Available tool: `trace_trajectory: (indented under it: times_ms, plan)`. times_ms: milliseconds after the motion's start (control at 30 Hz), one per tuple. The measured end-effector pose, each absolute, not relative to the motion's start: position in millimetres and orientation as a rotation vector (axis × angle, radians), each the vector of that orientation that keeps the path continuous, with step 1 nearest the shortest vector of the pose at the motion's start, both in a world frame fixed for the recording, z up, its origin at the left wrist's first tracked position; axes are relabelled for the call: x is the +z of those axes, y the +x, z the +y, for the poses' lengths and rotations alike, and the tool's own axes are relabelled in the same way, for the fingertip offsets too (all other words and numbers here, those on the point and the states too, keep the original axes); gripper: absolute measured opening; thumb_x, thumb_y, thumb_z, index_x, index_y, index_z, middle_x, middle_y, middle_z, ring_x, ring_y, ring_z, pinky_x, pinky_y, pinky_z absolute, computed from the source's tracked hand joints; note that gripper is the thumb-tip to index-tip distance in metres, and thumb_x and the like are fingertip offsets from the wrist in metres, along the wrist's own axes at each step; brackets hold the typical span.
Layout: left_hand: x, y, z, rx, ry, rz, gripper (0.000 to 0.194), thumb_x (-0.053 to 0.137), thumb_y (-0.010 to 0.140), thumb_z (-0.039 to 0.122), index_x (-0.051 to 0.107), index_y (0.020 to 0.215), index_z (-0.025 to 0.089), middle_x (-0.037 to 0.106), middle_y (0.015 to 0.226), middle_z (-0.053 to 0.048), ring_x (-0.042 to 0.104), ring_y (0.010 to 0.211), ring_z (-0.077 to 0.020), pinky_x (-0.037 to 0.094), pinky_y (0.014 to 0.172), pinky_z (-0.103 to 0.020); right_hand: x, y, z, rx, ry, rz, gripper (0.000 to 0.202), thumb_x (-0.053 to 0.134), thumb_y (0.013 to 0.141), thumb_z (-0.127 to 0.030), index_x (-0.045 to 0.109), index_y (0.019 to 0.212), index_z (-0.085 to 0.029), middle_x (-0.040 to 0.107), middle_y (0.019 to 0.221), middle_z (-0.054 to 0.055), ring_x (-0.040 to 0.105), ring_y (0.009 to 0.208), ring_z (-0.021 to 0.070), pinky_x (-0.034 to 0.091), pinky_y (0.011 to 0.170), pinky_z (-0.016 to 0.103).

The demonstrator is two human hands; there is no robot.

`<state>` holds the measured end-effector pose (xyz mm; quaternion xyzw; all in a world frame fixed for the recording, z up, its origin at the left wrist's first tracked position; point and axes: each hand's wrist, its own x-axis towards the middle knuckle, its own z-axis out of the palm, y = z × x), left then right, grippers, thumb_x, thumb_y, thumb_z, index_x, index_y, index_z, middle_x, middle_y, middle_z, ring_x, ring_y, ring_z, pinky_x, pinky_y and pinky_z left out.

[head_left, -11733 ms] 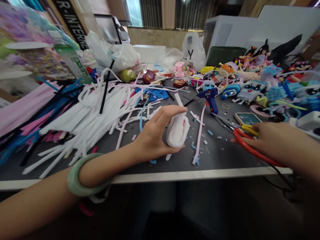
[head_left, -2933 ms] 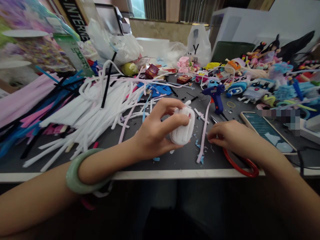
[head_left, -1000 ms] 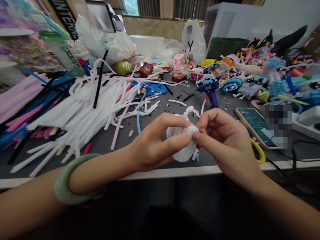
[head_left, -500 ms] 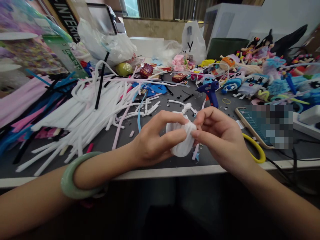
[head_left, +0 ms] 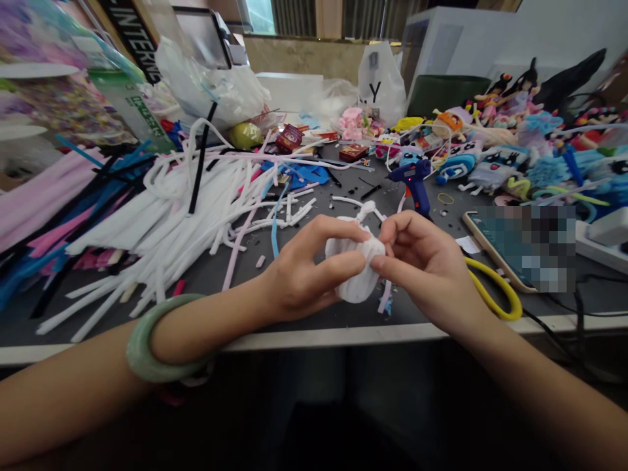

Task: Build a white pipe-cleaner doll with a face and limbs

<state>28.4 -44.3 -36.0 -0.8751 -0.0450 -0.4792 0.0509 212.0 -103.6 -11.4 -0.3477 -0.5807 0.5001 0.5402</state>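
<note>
A small white fuzzy piece, rounded and apparently formed from pipe cleaners, is held up over the front of the table. My left hand is closed round its left side, with the thumb and index finger on its top. At its upper right edge, my right hand pinches it between thumb and fingertips. A knotted white end sticks up behind it. Fingers hide part of its left side. Just beyond the hands, a blue glue gun stands on the table.
White pipe cleaners lie heaped at the left, with pink, blue and black ones beside them. At the right are a phone, yellow-handled scissors and a white power strip. Several plush figures crowd the back right.
My right thumb and fingertips have shifted slightly left along the white piece's edge. The left hand keeps its hold. The whole view has moved a little.
</note>
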Motion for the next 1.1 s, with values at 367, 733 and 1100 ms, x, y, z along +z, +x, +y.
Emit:
trace_trajectory:
  times_ms: [367, 733, 1100]
  plan:
    - [-36.4, 28.3, -43.3, -1.492, -2.650, -0.078, 0.019, 0.065, 0.084, 0.019, 0.052, 0.097, 0.018, 0.054, 0.116, -0.009, 0.058, 0.109, -0.0218, 0.057, 0.094, -0.044, -11.4, 213.2, -105.6, 1.153, -0.811, -1.465, 0.031, 0.067, 0.072, -0.002, 0.050, 0.089, -0.022, 0.046, 0.078, -0.006, 0.048, 0.070, 0.0065, 0.043, 0.062, 0.019]
    - [-38.5, 27.7, -41.5, -1.488, -2.653, -0.132, 0.030, 0.066, 0.084, 0.021, 0.049, 0.108, 0.020, 0.055, 0.118, -0.009, 0.058, 0.110, -0.0211, 0.057, 0.094, -0.043, -9.3, 216.2, -107.8, 1.139, -0.799, -1.508, 0.024, 0.069, 0.078, -0.017, 0.050, 0.092, -0.023, 0.048, 0.079, -0.004, 0.048, 0.073, 0.0100, 0.044, 0.063, 0.023]
    - [-33.0, 28.5, -39.4, -1.551, -2.547, -0.218, 0.039, 0.072, 0.078, 0.024, 0.048, 0.108, 0.020, 0.059, 0.109, -0.010, 0.062, 0.097, -0.0183, 0.059, 0.078, -0.031, -7.6, 222.1, -107.6, 0.795, -0.985, -1.588, 0.017, 0.055, 0.092, -0.031, 0.059, 0.078, -0.023, 0.056, 0.070, -0.001, 0.054, 0.065, 0.0130, 0.044, 0.062, 0.030]
